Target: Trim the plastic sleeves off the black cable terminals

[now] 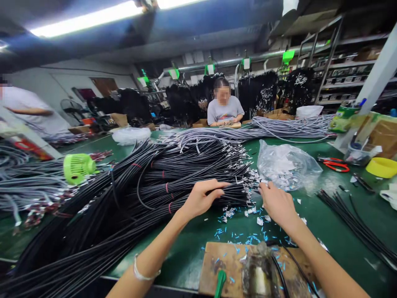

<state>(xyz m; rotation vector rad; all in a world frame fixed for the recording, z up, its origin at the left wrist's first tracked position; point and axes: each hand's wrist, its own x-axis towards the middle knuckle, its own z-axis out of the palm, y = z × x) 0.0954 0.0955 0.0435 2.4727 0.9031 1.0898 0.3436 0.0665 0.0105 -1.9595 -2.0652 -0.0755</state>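
A large bundle of black cables (pixel 198 165) with stripped, silvery ends lies across the table in front of me. My left hand (pixel 203 198) is over the near part of the bundle, thumb and forefinger closed on a black cable (pixel 232 183). Right of the cable ends, my right hand (pixel 277 203) is pinched shut; what its fingertips hold is too small to make out. Silvery foil scraps (pixel 259 221) and blue bits of insulation (pixel 251 239) lie below the hands. A clear plastic bag (pixel 287 165) of scraps sits just beyond my right hand.
Nearest me is a wooden board (pixel 214 269) with a metal device (pixel 259 277) and a green lever (pixel 220 283). Loose black cables (pixel 350 219) and red-handled pliers (pixel 335 164) are right. A green fan (pixel 79 168) stands left. Grey cables (pixel 217 134) lie beyond; a person (pixel 226 108) sits opposite.
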